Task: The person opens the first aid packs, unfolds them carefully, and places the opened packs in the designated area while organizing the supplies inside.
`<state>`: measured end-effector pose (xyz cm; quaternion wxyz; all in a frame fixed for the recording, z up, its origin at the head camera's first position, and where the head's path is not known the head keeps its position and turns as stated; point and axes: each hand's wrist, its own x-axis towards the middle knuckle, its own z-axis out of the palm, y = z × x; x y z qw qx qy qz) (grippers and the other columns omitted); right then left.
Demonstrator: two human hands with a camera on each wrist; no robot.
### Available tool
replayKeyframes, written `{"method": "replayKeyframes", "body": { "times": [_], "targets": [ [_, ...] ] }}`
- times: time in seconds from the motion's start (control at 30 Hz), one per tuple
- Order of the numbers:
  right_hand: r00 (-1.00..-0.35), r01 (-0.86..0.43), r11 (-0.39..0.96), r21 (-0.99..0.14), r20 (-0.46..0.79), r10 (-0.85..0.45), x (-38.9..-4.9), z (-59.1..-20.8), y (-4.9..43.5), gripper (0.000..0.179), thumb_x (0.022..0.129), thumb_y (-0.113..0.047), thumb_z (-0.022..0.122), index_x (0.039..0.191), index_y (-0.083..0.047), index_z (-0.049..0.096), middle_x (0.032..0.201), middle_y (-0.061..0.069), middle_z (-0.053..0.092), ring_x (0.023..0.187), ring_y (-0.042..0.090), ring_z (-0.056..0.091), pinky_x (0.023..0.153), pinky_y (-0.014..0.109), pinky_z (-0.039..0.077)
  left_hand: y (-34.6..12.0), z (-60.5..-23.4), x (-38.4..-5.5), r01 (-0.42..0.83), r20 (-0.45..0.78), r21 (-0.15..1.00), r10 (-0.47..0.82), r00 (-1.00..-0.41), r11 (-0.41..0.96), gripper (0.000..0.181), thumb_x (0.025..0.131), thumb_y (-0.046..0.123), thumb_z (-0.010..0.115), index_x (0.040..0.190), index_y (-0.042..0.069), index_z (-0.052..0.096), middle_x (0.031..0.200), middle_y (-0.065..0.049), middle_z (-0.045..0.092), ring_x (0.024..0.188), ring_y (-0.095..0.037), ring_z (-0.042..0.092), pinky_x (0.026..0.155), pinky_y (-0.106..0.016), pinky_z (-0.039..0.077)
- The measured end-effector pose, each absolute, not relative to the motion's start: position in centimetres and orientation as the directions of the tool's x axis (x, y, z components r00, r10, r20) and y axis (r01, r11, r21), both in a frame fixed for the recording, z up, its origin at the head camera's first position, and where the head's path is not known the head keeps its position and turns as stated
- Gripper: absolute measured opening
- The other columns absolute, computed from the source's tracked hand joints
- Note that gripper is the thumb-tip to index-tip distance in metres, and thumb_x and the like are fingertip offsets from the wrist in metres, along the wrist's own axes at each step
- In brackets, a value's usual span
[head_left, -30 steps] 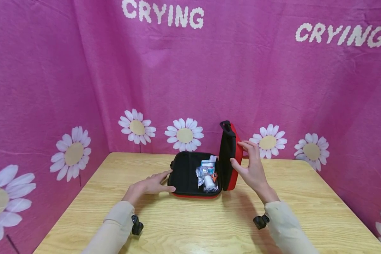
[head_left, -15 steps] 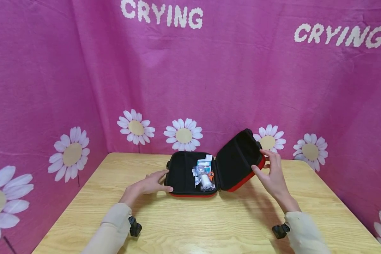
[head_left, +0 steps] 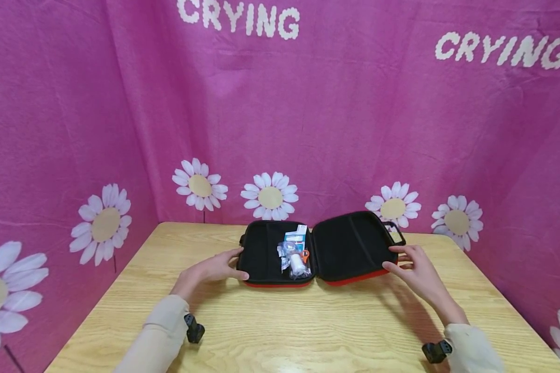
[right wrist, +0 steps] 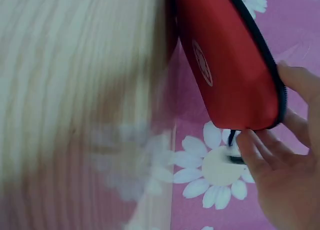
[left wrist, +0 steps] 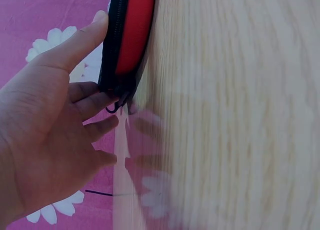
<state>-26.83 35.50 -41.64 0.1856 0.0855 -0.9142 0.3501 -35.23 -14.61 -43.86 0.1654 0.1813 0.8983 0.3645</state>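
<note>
A red first-aid case point(head_left: 270, 284) with black lining lies opened out on the wooden table, its base at left. My left hand point(head_left: 214, 266) holds the base's left end, thumb at the front corner and fingers along the side. The lid point(head_left: 354, 248) slopes up to the right, its outer end raised off the table. My right hand point(head_left: 417, 267) grips that end, thumb on the zipped rim and fingertips against the red shell point(right wrist: 235, 80). In the base lie a white bandage roll point(head_left: 297, 265) in clear wrap, orange-handled scissors point(head_left: 305, 255) and small packets point(head_left: 295, 238).
A pink cloth point(head_left: 308, 114) with white daisies and lettering hangs behind and beside the table point(head_left: 280, 331). The lid's black carry handle point(head_left: 395, 233) sticks out past my right fingers. A zipper pull point(left wrist: 114, 108) hangs at the base's left end.
My right hand has swung the lid from nearly upright down to the right, and the lining now faces up. My left hand stays at the base, which has shifted slightly left.
</note>
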Motion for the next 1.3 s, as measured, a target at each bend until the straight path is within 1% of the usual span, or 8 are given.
{"method": "replayKeyframes", "body": {
  "times": [0.2,0.3,0.43,0.57,0.83,1.03,1.13,1.3],
  "targets": [
    [-0.971,-0.189,0.765,-0.616,0.232,-0.054,-26.6,-42.2,36.3,0.052,0.088,-0.038,0.074,0.123,-0.002,0.066,0.122,0.02,0.058,0.107,0.038,0.064,0.08,0.035,0.055,-15.3,-43.6,-35.1,0.226,-0.149,0.711,0.458,-0.876,0.665,0.098,0.084,0.039,0.077,0.158,0.006,0.022,0.163,-0.017,0.025,0.149,-0.038,0.028,0.12,-0.053,0.026],
    [-0.984,-0.16,0.782,-0.603,0.158,-0.08,-26.6,-42.7,36.5,0.051,0.088,-0.039,0.074,0.12,0.0,0.067,0.119,0.02,0.061,0.105,0.035,0.065,0.077,0.036,0.055,-15.5,-43.4,-35.1,0.251,-0.143,0.698,0.474,-0.869,0.67,0.098,0.085,0.039,0.077,0.157,0.003,0.022,0.162,-0.019,0.026,0.148,-0.039,0.028,0.12,-0.054,0.026],
    [-0.99,-0.144,0.797,-0.587,0.094,-0.11,-26.9,-43.3,36.7,0.048,0.087,-0.038,0.075,0.115,-0.001,0.069,0.114,0.017,0.064,0.1,0.029,0.066,0.074,0.032,0.054,-15.9,-43.1,-35.0,0.239,-0.162,0.694,0.471,-0.867,0.679,0.098,0.085,0.039,0.077,0.158,0.003,0.021,0.163,-0.019,0.025,0.149,-0.039,0.028,0.12,-0.054,0.026],
    [-0.983,-0.181,0.796,-0.578,0.094,-0.155,-27.2,-43.7,36.3,0.04,0.086,-0.034,0.077,0.108,-0.001,0.07,0.108,0.013,0.065,0.094,0.024,0.067,0.075,0.03,0.053,-16.4,-43.0,-35.0,0.209,-0.18,0.694,0.447,-0.876,0.689,0.099,0.084,0.04,0.078,0.158,0.005,0.022,0.163,-0.017,0.025,0.149,-0.038,0.028,0.12,-0.053,0.026],
    [-0.98,-0.196,0.792,-0.579,0.079,-0.185,-27.4,-43.5,34.8,0.031,0.084,-0.033,0.078,0.096,-0.006,0.07,0.099,0.008,0.062,0.089,0.019,0.068,0.072,0.026,0.053,-18.0,-43.0,-35.0,0.237,-0.163,0.684,0.46,-0.873,0.69,0.098,0.084,0.036,0.078,0.157,0.001,0.022,0.16,-0.023,0.028,0.149,-0.039,0.026,0.119,-0.056,0.025],
    [-0.969,-0.228,0.767,-0.6,0.062,-0.239,-27.6,-43.5,34.1,0.029,0.085,-0.032,0.077,0.096,-0.006,0.069,0.098,0.007,0.063,0.088,0.016,0.067,0.071,0.025,0.052,-18.9,-42.9,-35.0,0.259,-0.155,0.667,0.47,-0.869,0.699,0.096,0.084,0.035,0.078,0.155,-0.002,0.025,0.158,-0.024,0.032,0.147,-0.04,0.029,0.118,-0.056,0.026],
    [-0.963,-0.249,0.779,-0.575,0.065,-0.26,-27.5,-43.5,34.1,0.029,0.086,-0.033,0.076,0.098,-0.008,0.07,0.097,0.004,0.064,0.089,0.017,0.065,0.076,0.028,0.053,-19.1,-42.9,-35.0,0.258,-0.151,0.666,0.466,-0.872,0.7,0.095,0.084,0.038,0.077,0.155,0.0,0.027,0.158,-0.024,0.033,0.147,-0.04,0.03,0.118,-0.057,0.027],
    [-0.966,-0.256,0.832,-0.492,0.147,-0.211,-27.6,-43.1,34.1,0.031,0.087,-0.039,0.074,0.1,-0.01,0.072,0.098,0.003,0.065,0.096,0.024,0.061,0.086,0.043,0.051,-18.9,-43.1,-35.1,0.245,-0.104,0.663,0.411,-0.906,0.708,0.087,0.088,0.05,0.069,0.153,0.004,0.035,0.155,-0.021,0.039,0.144,-0.039,0.035,0.116,-0.057,0.03]
  ]
}}
